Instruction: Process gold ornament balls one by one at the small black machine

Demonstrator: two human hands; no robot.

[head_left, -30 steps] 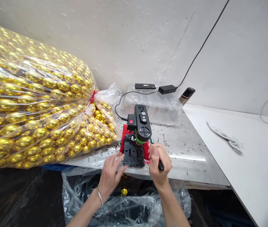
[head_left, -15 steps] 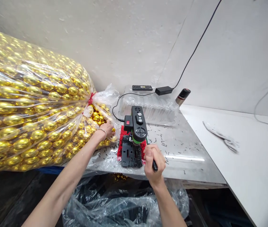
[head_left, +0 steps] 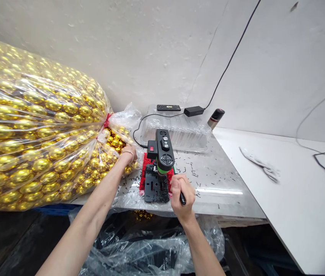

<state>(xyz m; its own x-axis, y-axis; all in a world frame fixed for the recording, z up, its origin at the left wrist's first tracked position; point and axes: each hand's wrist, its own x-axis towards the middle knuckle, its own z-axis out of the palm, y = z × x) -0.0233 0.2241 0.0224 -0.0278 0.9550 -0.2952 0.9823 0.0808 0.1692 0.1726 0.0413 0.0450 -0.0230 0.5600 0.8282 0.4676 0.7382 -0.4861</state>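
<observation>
My left hand [head_left: 129, 152] reaches into the opening of a small clear bag of gold balls [head_left: 115, 141]; its fingertips are hidden among them. My right hand [head_left: 182, 194] is wrapped round the black handle [head_left: 182, 199] of a small black press machine [head_left: 164, 151]. Under the machine's head lies its slotted black base plate [head_left: 152, 188], strewn with small black bits. A red mat [head_left: 144, 176] shows beneath the base. The big clear sack of gold balls [head_left: 41, 142], tied with red string, lies beside the small bag on the left.
Behind the machine stand a clear plastic tray [head_left: 179, 134], a black power adapter [head_left: 193, 111], a dark flat box [head_left: 168, 107] and a bottle [head_left: 216, 119]. Gloves [head_left: 261, 165] lie on the white table [head_left: 242, 199]. A plastic-lined bin [head_left: 151, 251] sits below the front edge.
My left hand has moved slightly deeper into the small bag, its fingers now less visible. My right hand stays on the handle. The whole view has shifted slightly.
</observation>
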